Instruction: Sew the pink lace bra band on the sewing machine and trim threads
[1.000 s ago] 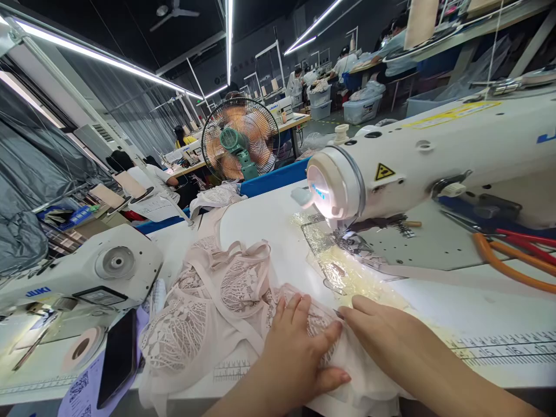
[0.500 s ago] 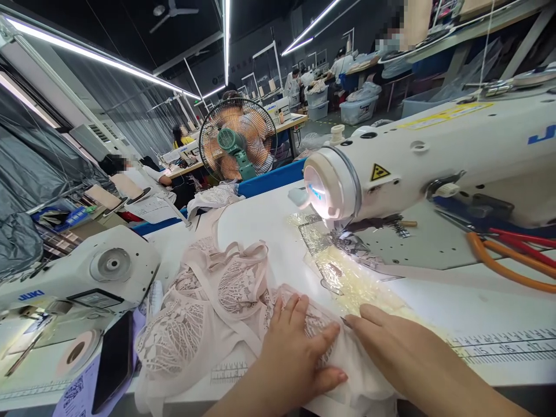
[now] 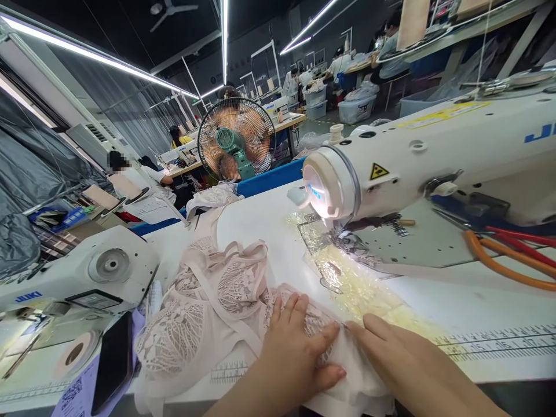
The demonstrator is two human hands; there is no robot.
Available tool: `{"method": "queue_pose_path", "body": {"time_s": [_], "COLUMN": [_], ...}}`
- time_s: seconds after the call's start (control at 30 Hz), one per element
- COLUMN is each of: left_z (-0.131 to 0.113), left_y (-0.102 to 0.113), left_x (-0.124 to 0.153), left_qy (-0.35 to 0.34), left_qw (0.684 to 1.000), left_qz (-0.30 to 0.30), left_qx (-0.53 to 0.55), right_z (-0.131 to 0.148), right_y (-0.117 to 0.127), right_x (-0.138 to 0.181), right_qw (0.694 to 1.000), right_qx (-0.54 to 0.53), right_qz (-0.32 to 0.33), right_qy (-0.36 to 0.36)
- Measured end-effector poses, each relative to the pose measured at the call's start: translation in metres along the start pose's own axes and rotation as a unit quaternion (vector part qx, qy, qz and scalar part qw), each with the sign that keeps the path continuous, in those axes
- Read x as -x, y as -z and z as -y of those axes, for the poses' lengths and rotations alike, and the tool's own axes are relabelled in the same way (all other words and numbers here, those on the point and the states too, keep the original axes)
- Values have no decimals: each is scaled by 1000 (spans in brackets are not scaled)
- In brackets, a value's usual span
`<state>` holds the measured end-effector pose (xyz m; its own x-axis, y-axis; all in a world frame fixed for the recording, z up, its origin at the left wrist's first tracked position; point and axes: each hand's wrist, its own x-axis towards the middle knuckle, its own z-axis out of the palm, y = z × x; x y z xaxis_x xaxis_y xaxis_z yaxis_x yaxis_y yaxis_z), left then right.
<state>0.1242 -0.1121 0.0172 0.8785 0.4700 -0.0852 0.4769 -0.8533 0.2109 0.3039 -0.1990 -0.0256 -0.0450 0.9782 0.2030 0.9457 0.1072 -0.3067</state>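
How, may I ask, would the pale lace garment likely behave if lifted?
The pale lace garment would probably droop, since its straps lie in loose folds. It is likely light, given its openwork lace. Its cups may keep some shape, as they look rounded.

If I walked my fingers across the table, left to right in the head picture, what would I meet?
Pale roll, black phone, leftmost lace cup, left hand, right hand, orange handle.
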Motion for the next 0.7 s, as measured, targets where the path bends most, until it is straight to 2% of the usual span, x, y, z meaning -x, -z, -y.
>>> {"method": "queue_pose_path", "body": {"time_s": [0.13,0.4,0.6,0.7], "left_z": [-1,-2,-3,-2], "left_y": [1,2,2,5], "left_x": [0,0,0,0], "left_qy": [4,6,11,18], "left_qw": [1000,1000,1000,1000], "left_qz": [-2,2,6,5], "left_qx": [1,-6,-12,-22], "right_z": [-5,12,1,4], "right_y": [3,17,16,20], "right_x": [5,-16,6,20], "right_qw": [999,997,1000,996], "right_qx": [-17,26,-3,-68], "right_qz": [30,57,16,-24], "right_qy": [-1,-45,-22,-48]}}
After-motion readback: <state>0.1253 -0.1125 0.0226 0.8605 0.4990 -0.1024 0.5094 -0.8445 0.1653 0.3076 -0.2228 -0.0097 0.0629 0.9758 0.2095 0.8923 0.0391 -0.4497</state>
